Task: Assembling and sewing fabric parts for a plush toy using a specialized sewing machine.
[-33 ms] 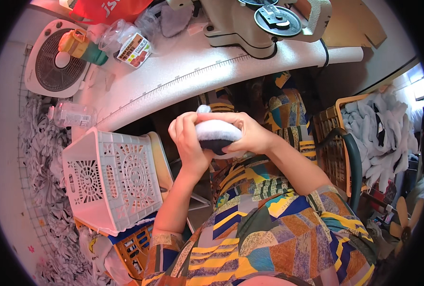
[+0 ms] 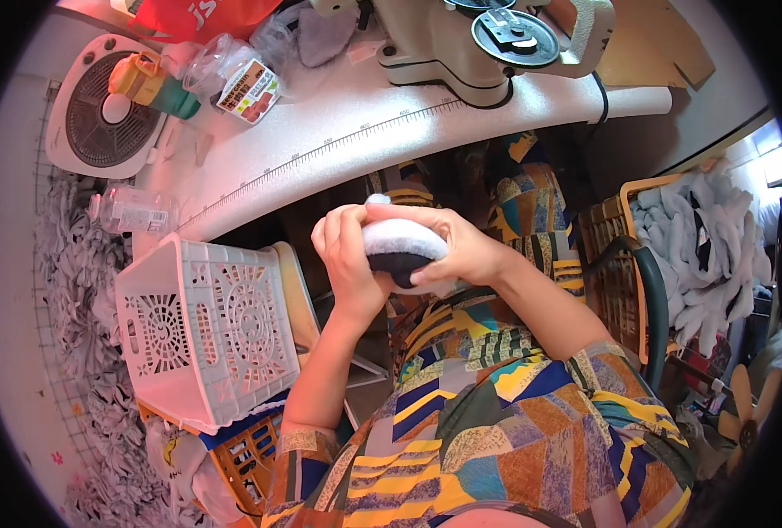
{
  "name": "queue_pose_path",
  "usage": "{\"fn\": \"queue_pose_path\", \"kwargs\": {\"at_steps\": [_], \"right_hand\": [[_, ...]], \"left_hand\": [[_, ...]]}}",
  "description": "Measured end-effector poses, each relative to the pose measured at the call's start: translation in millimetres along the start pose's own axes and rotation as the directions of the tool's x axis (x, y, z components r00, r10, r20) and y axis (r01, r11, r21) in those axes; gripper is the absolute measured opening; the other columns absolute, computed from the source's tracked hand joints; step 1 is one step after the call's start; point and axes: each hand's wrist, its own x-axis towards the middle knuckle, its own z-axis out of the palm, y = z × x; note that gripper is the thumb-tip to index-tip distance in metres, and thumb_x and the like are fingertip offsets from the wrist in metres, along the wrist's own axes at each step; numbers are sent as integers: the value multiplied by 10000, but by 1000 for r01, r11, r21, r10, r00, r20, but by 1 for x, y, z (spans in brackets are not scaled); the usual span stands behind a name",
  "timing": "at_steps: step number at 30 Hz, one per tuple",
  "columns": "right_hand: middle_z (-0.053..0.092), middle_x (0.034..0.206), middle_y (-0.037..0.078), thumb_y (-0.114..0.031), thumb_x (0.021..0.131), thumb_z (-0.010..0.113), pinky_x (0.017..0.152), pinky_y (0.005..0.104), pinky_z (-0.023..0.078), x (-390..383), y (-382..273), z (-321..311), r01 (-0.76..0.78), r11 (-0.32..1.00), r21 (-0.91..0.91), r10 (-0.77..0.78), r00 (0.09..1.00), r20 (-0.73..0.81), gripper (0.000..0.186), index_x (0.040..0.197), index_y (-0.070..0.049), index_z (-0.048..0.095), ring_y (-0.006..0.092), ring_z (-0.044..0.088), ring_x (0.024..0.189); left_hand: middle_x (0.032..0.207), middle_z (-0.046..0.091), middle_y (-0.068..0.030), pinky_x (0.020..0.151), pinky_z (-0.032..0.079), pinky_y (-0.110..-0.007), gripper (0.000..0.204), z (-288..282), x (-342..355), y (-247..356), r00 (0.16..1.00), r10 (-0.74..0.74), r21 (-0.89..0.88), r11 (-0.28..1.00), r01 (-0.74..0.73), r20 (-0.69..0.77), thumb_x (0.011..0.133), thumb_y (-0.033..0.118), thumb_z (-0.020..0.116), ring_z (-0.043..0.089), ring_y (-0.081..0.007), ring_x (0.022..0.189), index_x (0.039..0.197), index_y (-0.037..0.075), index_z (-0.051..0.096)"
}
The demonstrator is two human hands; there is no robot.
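Nothing moved since earlier | our left hand [image 2: 349, 255] and right hand [image 2: 461, 251] fingers clamped on grey-black folded sock [image 2: 400, 248] | white basket [image 2: 206, 326] beside, below bench [image 2: 338, 145]

Left hand [image 2: 349, 264] and right hand [image 2: 461, 251] raised together, fingers curled, forearms bent

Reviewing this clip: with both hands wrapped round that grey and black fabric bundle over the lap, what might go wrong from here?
1. The fabric bundle is held in mid-air between the left hand and right hand, below the table edge; a slip would likely drop it onto the lap or floor.
2. The white basket sits tilted close to the left forearm; an elbow swing might knock it.
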Motion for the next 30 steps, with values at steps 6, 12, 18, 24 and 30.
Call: {"fn": "queue_pose_path", "kwargs": {"at_steps": [6,12,18,24,30], "right_hand": [[440,1390,49,-115,655,844,974,269,416,-1,9,7,-51,994,99,38,991,128,978,1476,-86,314,136,457,1223],[585,1196,73,22,650,780,876,276,477,4,15,1,-12,999,33,19,981,-194,876,1415,-74,364,143,566,1069],[617,871,72,-1,698,668,668,306,496,19,32,-12,17,499,-866,-657,660,-365,334,1014,-51,571,189,627,752],[484,764,75,-31,650,665,612,367,442,16,17,-10,-157,5,-988,-724,681,-111,194,824,-66,586,260,521,741],[524,805,116,-14,729,626,628,374,443,18,26,-20,-185,308,-933,-629,697,-345,187,882,-43,524,293,541,717]], "left_hand": [[883,651,-25,884,355,-399,288,4,-3,-29,964,-131,-205,962,181,232,566,88,720,555,-254,907,847,96,658],[801,636,-32,834,367,-394,243,1,-4,-13,962,-201,-36,977,211,183,573,145,741,531,-261,876,793,90,656],[892,544,-108,857,354,-451,423,10,-21,40,992,58,138,988,-73,112,518,36,691,507,-308,973,920,23,558],[931,573,-78,881,318,-437,416,14,-21,32,988,127,222,964,-144,91,522,67,702,494,-284,992,918,32,581],[923,588,-77,865,302,-440,406,18,-26,37,986,134,176,973,-149,96,532,94,717,479,-288,984,911,28,589]]}}
